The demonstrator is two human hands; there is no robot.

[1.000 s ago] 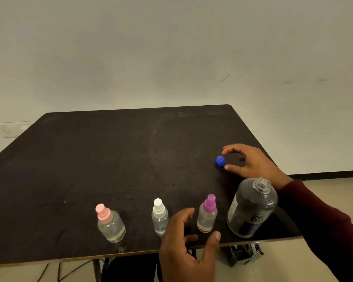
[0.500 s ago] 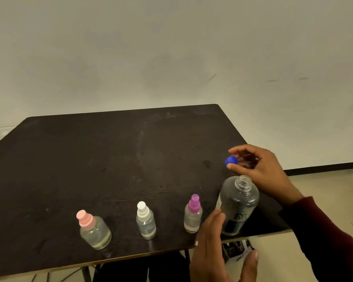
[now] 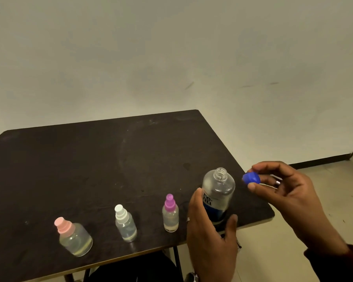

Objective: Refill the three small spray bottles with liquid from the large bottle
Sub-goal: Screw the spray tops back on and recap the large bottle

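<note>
The large clear bottle point(image 3: 219, 193) with a blue label stands uncapped near the table's right front corner. My left hand point(image 3: 210, 237) wraps around its lower part, thumb on the right side. My right hand point(image 3: 289, 196) hovers just right of the bottle's neck and pinches the blue cap point(image 3: 251, 178) between thumb and fingers. Three small spray bottles stand in a row along the front edge: a pink-topped one point(image 3: 73, 237) at the left, a white-topped one point(image 3: 125, 225) in the middle, a purple-topped one point(image 3: 170, 213) beside my left hand. Each holds some clear liquid.
The dark table point(image 3: 110, 169) ends close behind the bottles at the front edge and just right of the large bottle. A pale wall rises behind it, with tiled floor point(image 3: 334, 176) to the right. Table legs and a dark shape show below the front edge.
My right hand has lifted the blue cap off the table and brought it beside the large bottle's neck. My left hand moved from near the purple-topped bottle onto the large bottle.
</note>
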